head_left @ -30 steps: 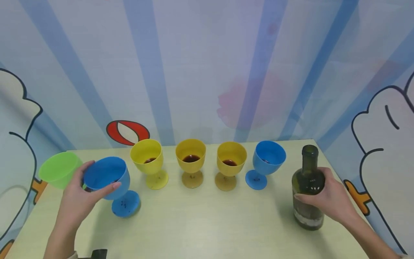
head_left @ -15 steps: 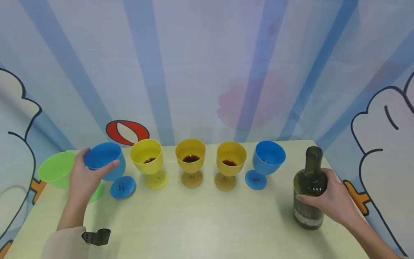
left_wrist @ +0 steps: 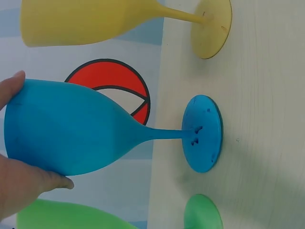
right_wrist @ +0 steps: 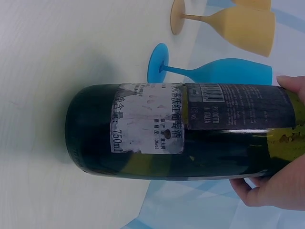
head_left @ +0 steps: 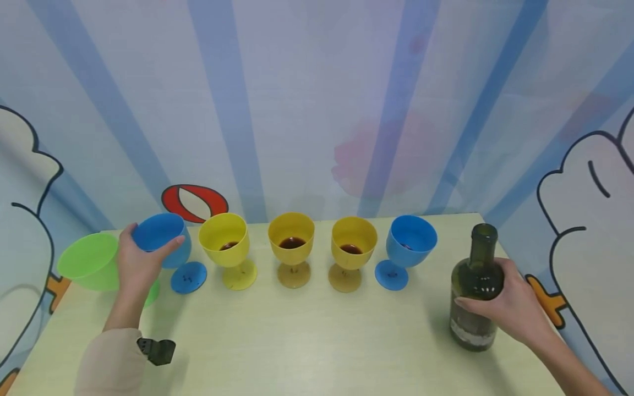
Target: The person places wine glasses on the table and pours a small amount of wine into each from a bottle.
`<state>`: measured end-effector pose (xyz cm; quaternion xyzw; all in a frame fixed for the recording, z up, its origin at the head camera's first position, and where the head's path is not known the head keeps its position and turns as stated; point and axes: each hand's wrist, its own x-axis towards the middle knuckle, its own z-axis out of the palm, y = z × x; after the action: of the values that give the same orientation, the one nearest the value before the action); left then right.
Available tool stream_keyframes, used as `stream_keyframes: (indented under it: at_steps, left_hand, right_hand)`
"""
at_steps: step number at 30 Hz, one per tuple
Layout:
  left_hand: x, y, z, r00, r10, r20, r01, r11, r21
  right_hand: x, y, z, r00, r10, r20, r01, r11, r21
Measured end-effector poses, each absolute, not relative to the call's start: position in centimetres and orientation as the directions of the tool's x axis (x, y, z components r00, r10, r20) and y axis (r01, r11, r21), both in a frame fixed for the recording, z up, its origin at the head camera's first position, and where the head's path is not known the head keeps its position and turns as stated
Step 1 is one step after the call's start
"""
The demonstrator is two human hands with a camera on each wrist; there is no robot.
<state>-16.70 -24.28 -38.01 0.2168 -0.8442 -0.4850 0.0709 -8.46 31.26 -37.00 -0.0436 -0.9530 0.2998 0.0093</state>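
My left hand (head_left: 141,261) grips the bowl of a blue goblet (head_left: 165,242) near its rim, thumb on one side and fingers on the other. The goblet stands upright between a green goblet (head_left: 89,261) and a yellow goblet (head_left: 225,239). In the left wrist view its round foot (left_wrist: 202,133) is right at the tabletop. At the right, my right hand (head_left: 515,302) holds a dark green wine bottle (head_left: 476,297) around its upper body, upright. A white label (right_wrist: 147,117) and a dark label show on the bottle in the right wrist view. The right hand's far fingers are hidden behind the bottle.
Two darker yellow goblets (head_left: 291,236) (head_left: 354,239) and another blue goblet (head_left: 411,242) complete a row along the back of the pale table (head_left: 317,341). Dark liquid shows in several bowls. A printed cloth backdrop (head_left: 307,110) hangs right behind the table's back edge.
My left hand has carried the blue goblet back and slightly inward, into line with the others. The bottle in my right hand has shifted and tilted slightly rightward.
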Motion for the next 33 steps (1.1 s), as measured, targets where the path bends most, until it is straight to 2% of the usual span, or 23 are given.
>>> stream_keyframes:
  at_steps: [11, 21, 27, 33]
  left_hand:
    - [-16.8, -24.3, -38.2, -0.913, -0.403, -0.062, -0.265, 0.472, 0.841]
    - [-14.6, -24.6, -35.4, -0.920, -0.389, 0.043, -0.176, 0.509, 0.843]
    - [-13.1, -27.0, -34.0, -0.884, -0.467, 0.034, -0.260, 0.549, 0.794]
    - [-12.2, -30.4, -34.6, -0.837, -0.547, -0.002, -0.367, 0.560, 0.743]
  right_hand:
    - [-8.3, 31.2, -37.0, -0.996, 0.092, -0.009, 0.081, 0.818, -0.569]
    - [-8.4, 31.2, -37.0, -0.995, 0.095, -0.016, 0.088, 0.822, -0.562]
    - [-8.4, 31.2, -36.9, -0.996, 0.094, -0.005, 0.081, 0.822, -0.563]
    - [-8.4, 31.3, -36.8, -0.995, 0.099, -0.012, 0.088, 0.819, -0.567]
